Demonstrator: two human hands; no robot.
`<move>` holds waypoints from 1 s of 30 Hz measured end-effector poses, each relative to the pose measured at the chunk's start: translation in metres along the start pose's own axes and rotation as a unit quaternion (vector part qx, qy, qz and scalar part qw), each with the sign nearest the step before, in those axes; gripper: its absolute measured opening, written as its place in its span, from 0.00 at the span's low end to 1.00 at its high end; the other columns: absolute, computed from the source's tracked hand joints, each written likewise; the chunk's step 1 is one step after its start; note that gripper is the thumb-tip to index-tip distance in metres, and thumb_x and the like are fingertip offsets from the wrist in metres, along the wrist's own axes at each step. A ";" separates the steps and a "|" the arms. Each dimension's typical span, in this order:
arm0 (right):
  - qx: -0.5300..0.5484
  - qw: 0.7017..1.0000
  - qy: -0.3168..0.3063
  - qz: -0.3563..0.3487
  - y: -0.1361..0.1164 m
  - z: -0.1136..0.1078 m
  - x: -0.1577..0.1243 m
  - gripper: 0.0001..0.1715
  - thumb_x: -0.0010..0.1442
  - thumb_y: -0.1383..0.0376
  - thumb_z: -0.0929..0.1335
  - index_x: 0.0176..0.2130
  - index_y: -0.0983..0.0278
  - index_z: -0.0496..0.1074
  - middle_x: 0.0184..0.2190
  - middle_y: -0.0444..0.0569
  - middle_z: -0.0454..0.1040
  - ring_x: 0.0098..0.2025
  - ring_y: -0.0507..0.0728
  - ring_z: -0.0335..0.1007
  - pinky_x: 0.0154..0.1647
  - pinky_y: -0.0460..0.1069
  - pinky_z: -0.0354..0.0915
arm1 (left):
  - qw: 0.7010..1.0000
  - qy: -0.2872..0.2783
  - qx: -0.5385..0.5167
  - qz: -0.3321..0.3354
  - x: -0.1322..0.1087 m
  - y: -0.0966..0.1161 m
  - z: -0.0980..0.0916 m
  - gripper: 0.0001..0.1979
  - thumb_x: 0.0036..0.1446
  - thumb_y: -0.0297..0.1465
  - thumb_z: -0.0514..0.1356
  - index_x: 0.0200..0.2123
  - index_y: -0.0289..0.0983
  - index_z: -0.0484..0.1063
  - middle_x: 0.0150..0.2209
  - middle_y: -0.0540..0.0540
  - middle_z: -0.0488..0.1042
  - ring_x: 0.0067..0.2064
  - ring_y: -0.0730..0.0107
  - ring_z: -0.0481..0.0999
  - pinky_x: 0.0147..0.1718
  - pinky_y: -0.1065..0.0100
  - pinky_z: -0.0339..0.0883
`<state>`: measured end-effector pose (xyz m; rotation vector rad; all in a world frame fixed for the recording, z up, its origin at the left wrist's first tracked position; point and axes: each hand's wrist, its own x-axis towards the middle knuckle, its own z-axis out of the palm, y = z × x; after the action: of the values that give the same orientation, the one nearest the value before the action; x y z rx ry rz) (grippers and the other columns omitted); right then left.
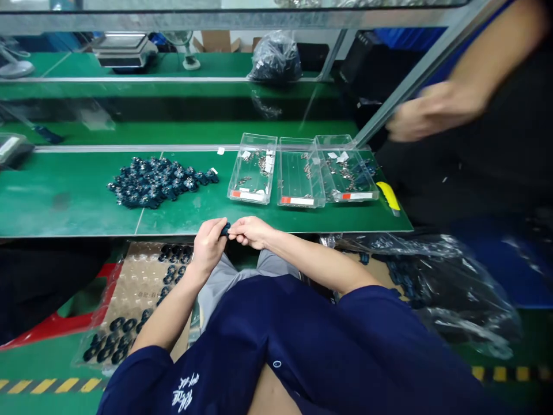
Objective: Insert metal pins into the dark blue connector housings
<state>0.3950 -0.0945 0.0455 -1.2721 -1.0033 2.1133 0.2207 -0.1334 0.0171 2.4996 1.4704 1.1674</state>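
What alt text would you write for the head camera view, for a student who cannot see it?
A seated person's left hand and right hand pinch a small dark part just over the edge of a green workbench. On the bench lie a heap of dark blue parts and three clear plastic trays of small metal pieces. A co-worker's blurred hand shows at right.
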 end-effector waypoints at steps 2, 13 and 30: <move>0.003 1.000 0.016 -0.012 0.001 -0.004 -0.004 0.12 0.52 0.70 0.76 0.25 0.69 0.70 0.18 0.42 0.74 0.15 0.43 0.61 0.11 0.37 0.55 | 1.000 -0.001 -0.022 -0.005 -0.001 -0.001 0.004 0.19 0.59 0.24 0.58 0.54 0.37 0.72 0.49 0.38 0.77 0.51 0.59 0.76 0.52 0.56 0.72; -0.072 0.993 0.053 -0.071 -0.015 -0.037 -0.031 0.10 0.54 0.77 0.71 0.23 0.69 0.71 0.18 0.43 0.74 0.15 0.45 0.65 0.11 0.37 0.59 | 0.998 -0.028 -0.052 -0.016 0.028 0.031 0.021 0.17 0.57 0.25 0.60 0.50 0.36 0.75 0.47 0.39 0.79 0.50 0.61 0.77 0.51 0.58 0.73; 0.030 0.990 0.046 -0.130 -0.016 -0.105 -0.073 0.07 0.58 0.71 0.72 0.30 0.68 0.70 0.21 0.45 0.76 0.19 0.49 0.72 0.15 0.40 0.68 | 0.935 -0.050 -0.284 -0.208 0.050 0.063 0.072 0.27 0.49 0.36 0.70 0.52 0.33 0.73 0.48 0.39 0.79 0.48 0.59 0.80 0.52 0.58 0.74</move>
<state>0.5225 -0.0998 0.0664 -1.1330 -0.9990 1.8564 0.3251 -0.1062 0.0180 1.7367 1.3032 1.1513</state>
